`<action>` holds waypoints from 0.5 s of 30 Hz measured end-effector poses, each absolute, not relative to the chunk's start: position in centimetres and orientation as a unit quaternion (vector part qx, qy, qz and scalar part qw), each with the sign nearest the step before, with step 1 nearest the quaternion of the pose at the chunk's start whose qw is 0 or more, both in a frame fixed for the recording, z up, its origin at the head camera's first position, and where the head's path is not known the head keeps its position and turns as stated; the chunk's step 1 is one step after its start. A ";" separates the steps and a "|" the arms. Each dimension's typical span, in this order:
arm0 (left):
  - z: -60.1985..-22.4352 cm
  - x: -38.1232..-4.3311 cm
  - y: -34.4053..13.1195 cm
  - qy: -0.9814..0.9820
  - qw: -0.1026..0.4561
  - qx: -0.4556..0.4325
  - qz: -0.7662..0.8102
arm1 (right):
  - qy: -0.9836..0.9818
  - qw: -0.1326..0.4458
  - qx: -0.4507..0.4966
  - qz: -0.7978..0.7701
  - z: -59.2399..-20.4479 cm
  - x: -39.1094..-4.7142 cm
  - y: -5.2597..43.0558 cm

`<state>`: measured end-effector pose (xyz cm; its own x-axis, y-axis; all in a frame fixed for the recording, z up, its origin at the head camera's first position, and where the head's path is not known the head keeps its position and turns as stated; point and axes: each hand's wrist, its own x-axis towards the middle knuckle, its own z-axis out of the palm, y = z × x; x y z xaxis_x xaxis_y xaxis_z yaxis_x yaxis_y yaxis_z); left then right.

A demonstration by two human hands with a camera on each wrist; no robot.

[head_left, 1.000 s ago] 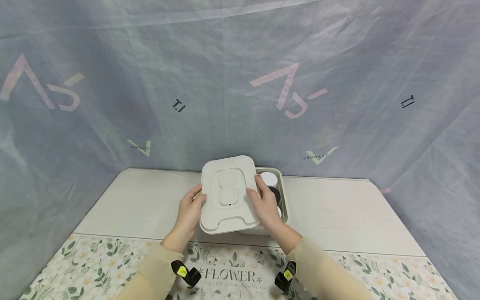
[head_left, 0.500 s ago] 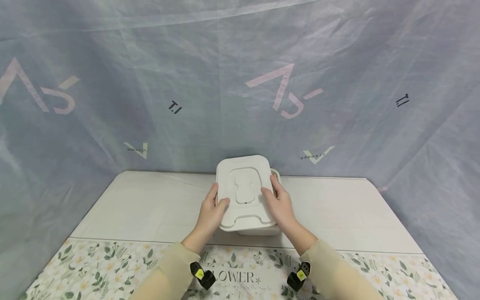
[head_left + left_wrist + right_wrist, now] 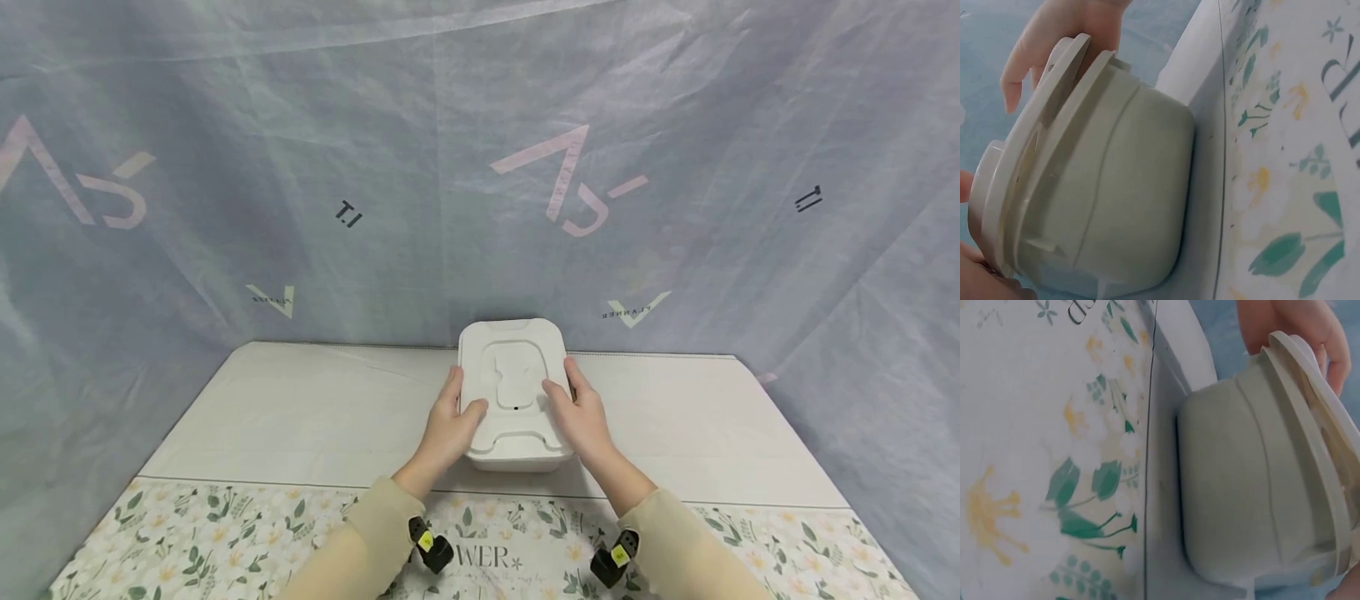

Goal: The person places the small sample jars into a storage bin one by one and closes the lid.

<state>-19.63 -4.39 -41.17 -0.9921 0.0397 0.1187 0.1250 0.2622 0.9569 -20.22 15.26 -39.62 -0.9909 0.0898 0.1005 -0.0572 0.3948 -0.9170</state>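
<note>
A white plastic lid (image 3: 517,354) with a raised panel covers the top of a cream storage box (image 3: 517,465) at the back middle of the table. My left hand (image 3: 446,429) grips the lid's left edge, thumb on top. On the opposite edge, my right hand (image 3: 587,423) holds it the same way. From the left wrist view, a narrow gap shows between the lid and the rim of the box (image 3: 1122,181). A similar gap appears above the box (image 3: 1229,481) in the right wrist view. The box's contents are hidden from above.
The box stands on a white strip of table cover (image 3: 330,408), near a grey-blue curtain (image 3: 450,208). A floral-printed cover section (image 3: 225,533) lies in front. White cover extends on both sides of the box.
Both hands have carried the lid rightward and slightly down, from left of the box to squarely over it. The white and dark round tops inside the box are now covered.
</note>
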 end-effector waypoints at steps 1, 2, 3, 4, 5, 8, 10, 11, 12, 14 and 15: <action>-41.3 -19.7 -4.3 -0.796 0.034 -0.052 -0.602 | -0.832 0.064 -0.012 0.551 -39.8 -20.2 15.4; -41.4 -19.8 -4.2 -0.798 0.033 -0.053 -0.600 | -0.831 0.060 -0.015 0.553 -39.9 -20.3 15.5; -41.5 -19.8 -4.1 -0.799 0.032 -0.053 -0.598 | -0.829 0.055 -0.019 0.556 -40.1 -20.3 15.5; -41.6 -19.9 -4.1 -0.801 0.030 -0.052 -0.596 | -0.828 0.051 -0.022 0.558 -40.2 -20.3 15.6; -41.7 -19.9 -4.0 -0.802 0.029 -0.051 -0.594 | -0.827 0.046 -0.025 0.560 -40.3 -20.3 15.6; -41.8 -20.0 -3.9 -0.807 0.028 -0.048 -0.589 | -0.825 0.037 -0.030 0.564 -40.6 -20.3 15.7; -41.8 -20.1 -3.8 -0.810 0.027 -0.046 -0.585 | -0.824 0.034 -0.031 0.565 -40.8 -20.4 15.7; -41.9 -20.1 -3.8 -0.811 0.027 -0.046 -0.582 | -0.823 0.034 -0.030 0.567 -40.8 -20.4 15.7; -41.9 -20.2 -3.7 -0.813 0.026 -0.046 -0.580 | -0.822 0.033 -0.029 0.568 -40.9 -20.4 15.7; -42.0 -20.3 -3.7 -0.815 0.025 -0.045 -0.578 | -0.818 0.031 -0.030 0.574 -41.0 -20.5 15.7; -42.0 -20.3 -3.7 -0.815 0.025 -0.045 -0.577 | -0.816 0.030 -0.030 0.576 -41.1 -20.6 15.6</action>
